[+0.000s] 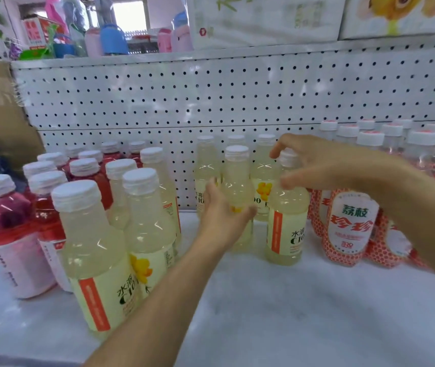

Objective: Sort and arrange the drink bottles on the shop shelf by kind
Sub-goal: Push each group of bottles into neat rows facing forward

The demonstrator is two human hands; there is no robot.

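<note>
Left hand [221, 210] is wrapped round a clear plastic bottle of pale yellow drink with a white ribbed cap [237, 178], standing mid white shelf [290, 300]. Right hand [325, 165] curls over the neighbouring yellow bottle [288, 226], can't tell if it's actually gripping

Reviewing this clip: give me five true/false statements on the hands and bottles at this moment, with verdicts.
1. The left hand grips a pale yellow bottle. True.
2. The right hand lies flat on the shelf. False: it is raised, fingers curved about the cap of a second pale yellow bottle.
3. The red drink bottles stand at the left. True.
4. The bottle tops are blue. False: the caps are white.
5. The back panel is perforated. True.
</note>
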